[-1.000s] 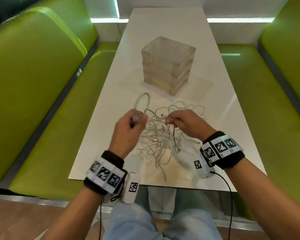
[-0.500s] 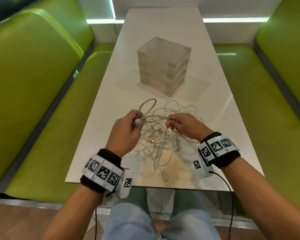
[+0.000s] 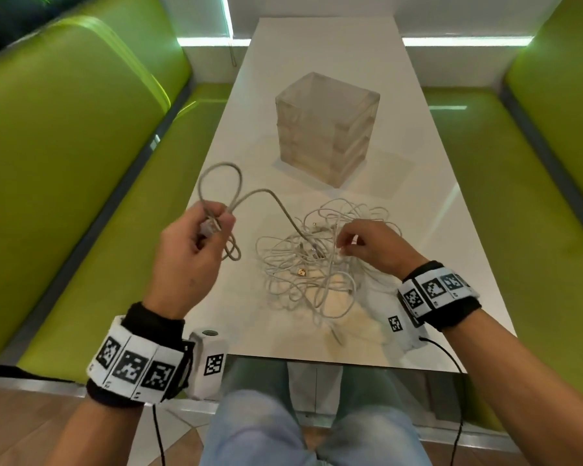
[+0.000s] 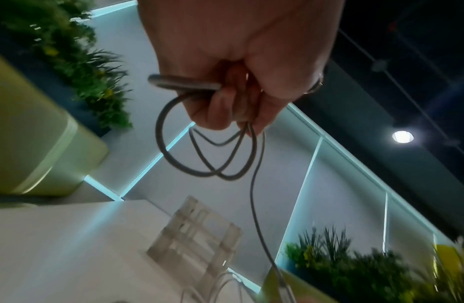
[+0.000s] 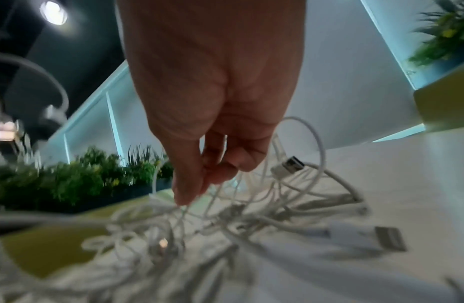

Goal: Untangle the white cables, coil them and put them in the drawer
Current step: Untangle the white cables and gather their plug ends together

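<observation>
A tangle of thin white cables (image 3: 317,277) lies on the white table (image 3: 317,55) in front of me. My left hand (image 3: 212,227) is raised to the left of it and grips a few loops of a thicker white cable (image 3: 216,173). That cable's free length runs down to the right into the tangle. The left wrist view shows the loops (image 4: 199,170) hanging from my curled fingers (image 4: 225,106). My right hand (image 3: 349,245) rests on the right side of the pile and pinches a thin strand (image 5: 213,196). A translucent drawer unit (image 3: 327,129) stands beyond, its drawers closed.
Green bench seats (image 3: 81,163) flank the table on both sides. USB plugs (image 5: 290,166) stick out of the pile near my right fingers. Bare table surface lies between the tangle and the near edge (image 3: 317,359).
My left hand has moved left and up, drawing the thicker cable out of the tangle in loops. My right hand has stayed on the pile, holding it down.
</observation>
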Action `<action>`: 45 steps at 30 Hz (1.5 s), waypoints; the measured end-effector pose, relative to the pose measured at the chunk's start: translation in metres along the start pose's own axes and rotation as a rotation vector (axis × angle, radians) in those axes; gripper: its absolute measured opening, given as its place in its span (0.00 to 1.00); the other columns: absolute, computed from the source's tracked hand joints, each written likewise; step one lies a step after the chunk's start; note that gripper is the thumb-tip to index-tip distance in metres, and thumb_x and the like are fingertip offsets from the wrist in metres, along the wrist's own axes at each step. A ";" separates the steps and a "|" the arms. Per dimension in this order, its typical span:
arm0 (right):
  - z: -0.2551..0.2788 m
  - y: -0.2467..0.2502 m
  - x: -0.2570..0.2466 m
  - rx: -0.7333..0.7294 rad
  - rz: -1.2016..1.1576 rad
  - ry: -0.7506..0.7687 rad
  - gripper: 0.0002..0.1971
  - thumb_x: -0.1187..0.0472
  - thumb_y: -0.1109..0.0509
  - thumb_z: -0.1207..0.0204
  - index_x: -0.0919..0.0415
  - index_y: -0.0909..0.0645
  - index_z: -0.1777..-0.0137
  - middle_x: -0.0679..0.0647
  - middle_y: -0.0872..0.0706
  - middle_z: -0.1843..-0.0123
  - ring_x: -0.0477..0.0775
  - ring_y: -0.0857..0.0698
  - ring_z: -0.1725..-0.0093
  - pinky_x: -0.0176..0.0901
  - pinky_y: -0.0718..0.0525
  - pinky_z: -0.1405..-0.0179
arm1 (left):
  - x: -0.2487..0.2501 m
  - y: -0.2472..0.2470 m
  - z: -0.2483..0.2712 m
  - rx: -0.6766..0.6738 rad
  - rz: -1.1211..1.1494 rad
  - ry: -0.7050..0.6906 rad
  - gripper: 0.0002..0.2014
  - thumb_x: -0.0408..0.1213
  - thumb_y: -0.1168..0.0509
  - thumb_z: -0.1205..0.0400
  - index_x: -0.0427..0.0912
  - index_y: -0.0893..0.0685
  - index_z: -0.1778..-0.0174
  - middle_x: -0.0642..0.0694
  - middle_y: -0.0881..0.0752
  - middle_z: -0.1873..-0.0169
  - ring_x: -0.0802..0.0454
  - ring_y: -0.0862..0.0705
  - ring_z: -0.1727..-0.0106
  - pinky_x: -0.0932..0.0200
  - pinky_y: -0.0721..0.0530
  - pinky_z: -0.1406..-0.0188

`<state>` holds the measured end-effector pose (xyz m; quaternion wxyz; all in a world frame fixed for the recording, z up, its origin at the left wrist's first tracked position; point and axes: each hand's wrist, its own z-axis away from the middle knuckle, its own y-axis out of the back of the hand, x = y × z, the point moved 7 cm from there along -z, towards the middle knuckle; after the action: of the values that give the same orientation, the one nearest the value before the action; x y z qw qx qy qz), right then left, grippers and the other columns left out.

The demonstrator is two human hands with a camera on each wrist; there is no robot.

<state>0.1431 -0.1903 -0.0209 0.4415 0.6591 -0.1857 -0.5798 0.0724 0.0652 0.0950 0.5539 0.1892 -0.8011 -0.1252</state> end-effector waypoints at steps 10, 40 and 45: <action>0.057 0.019 -0.092 -0.138 -0.285 0.179 0.26 0.55 0.24 0.29 0.43 0.25 0.30 0.43 0.18 0.41 0.43 0.16 0.56 0.27 0.21 0.55 | -0.013 -0.060 0.043 -0.537 0.086 0.158 0.06 0.49 0.33 0.22 0.52 0.17 0.58 0.49 0.22 0.71 0.56 0.27 0.69 0.61 0.28 0.68; 0.119 -0.066 -0.087 -0.147 -0.567 -0.047 0.13 0.60 0.35 0.18 0.57 0.21 0.35 0.52 0.14 0.41 0.49 0.12 0.52 0.43 0.13 0.51 | -0.024 -0.058 0.063 -0.289 0.507 0.308 0.15 0.44 0.46 0.16 0.44 0.17 0.43 0.53 0.23 0.65 0.58 0.34 0.70 0.66 0.34 0.72; 0.099 -0.063 -0.123 -0.168 -0.664 0.028 0.31 0.56 0.27 0.25 0.53 0.34 0.23 0.45 0.20 0.33 0.35 0.19 0.43 0.37 0.17 0.44 | -0.007 -0.072 0.066 -0.351 0.521 0.258 0.17 0.46 0.49 0.15 0.50 0.15 0.42 0.35 0.29 0.64 0.54 0.33 0.68 0.61 0.29 0.65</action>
<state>0.0025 -0.1001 0.0088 0.2841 0.6526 0.0935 -0.6961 0.0252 0.0033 0.0360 0.6881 -0.1059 -0.7122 -0.0903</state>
